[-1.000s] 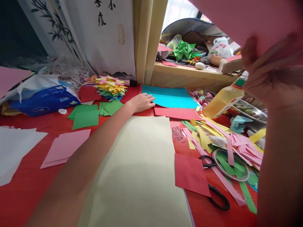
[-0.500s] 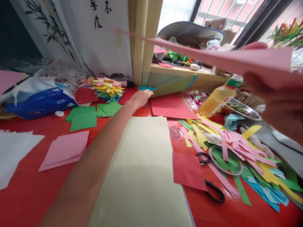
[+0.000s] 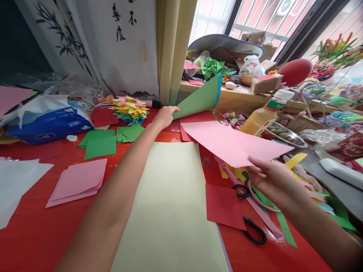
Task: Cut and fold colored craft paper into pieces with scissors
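My left hand reaches to the back of the table, its fingers closed on the left end of a green sheet of paper, which is lifted and curls up at its right end. A blue edge shows behind that sheet. In my right hand I pinch the near edge of a pink sheet of paper. The pink sheet hangs over the red paper and the paper strips. Under my left arm, a long pale cream sheet lies on the table. A red square covers part of the scissors.
Pink squares and green squares lie at left, near a blue tissue pack and a folded-paper piece. A bottle of yellow liquid stands at right by a metal dish. A tape ring lies among strips.
My right hand has come down and left with the pink sheet, now over the red paper. The green sheet's right end has risen higher. My left hand has barely shifted.
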`<state>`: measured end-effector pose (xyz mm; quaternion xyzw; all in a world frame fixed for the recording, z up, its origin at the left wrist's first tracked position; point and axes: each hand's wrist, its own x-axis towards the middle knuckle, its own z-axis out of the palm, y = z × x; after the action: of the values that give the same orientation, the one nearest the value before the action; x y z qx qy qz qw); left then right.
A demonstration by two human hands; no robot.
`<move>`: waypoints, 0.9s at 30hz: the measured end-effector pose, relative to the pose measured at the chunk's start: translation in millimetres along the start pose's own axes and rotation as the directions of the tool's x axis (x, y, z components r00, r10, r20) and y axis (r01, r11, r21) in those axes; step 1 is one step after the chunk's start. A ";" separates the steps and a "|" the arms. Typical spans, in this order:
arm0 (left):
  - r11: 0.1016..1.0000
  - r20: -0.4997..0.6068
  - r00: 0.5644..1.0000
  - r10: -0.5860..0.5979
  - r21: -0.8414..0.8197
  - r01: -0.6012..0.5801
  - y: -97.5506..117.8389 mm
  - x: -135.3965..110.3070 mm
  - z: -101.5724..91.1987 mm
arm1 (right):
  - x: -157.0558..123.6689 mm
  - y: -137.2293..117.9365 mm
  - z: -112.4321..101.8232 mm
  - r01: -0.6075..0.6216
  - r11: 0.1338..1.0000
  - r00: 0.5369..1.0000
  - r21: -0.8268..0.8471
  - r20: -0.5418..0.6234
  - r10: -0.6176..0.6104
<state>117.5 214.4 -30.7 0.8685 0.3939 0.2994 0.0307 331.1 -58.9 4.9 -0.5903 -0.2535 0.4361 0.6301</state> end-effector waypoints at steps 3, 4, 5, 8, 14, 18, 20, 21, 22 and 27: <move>1.000 -0.011 1.000 0.024 0.017 -0.024 4.9 -2.0 -4.3 | 21.2 9.7 28.0 -0.141 0.979 0.990 0.150 0.009 0.141; 0.999 -0.009 0.999 0.031 0.027 -0.031 6.5 -2.9 -5.7 | 29.0 13.1 37.2 -0.168 0.965 0.985 0.201 -0.001 0.172; 0.999 -0.003 0.999 0.035 0.037 -0.035 8.2 -3.8 -7.1 | 36.9 16.5 46.1 -0.169 0.959 0.984 0.229 -0.008 0.176; 0.996 0.027 0.999 0.042 0.073 -0.044 13.4 -5.8 -12.5 | 60.5 26.3 71.3 -0.180 0.942 0.982 0.282 -0.004 0.189; 0.958 0.113 0.986 0.122 0.248 -0.146 23.2 -4.3 -29.1 | 103.0 40.4 103.0 -0.190 0.934 0.981 0.302 0.009 0.196; 0.942 0.158 0.979 0.125 0.292 -0.168 27.3 -9.8 -30.2 | 118.7 44.8 107.8 -0.191 0.942 0.981 0.276 0.013 0.195; 0.937 0.208 0.969 0.136 0.289 -0.194 29.2 -15.6 -26.4 | 121.9 44.5 106.9 -0.195 0.948 0.981 0.251 0.024 0.195; 0.935 0.242 0.959 0.150 0.282 -0.217 30.3 -18.7 -24.0 | 122.8 43.6 105.8 -0.198 0.952 0.980 0.236 0.033 0.195; 0.933 0.282 0.946 0.162 0.269 -0.240 31.5 -21.7 -21.4 | 123.4 42.4 104.3 -0.200 0.955 0.980 0.219 0.042 0.196; 0.952 0.421 0.897 0.137 0.196 -0.237 36.5 -31.1 -10.1 | 125.5 37.3 96.0 -0.204 0.971 0.977 0.121 0.086 0.195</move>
<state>120.4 165.7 -27.3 0.9424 0.3269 0.0658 -0.0244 303.4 94.9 -38.9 -0.5544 -0.1873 0.5342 0.6101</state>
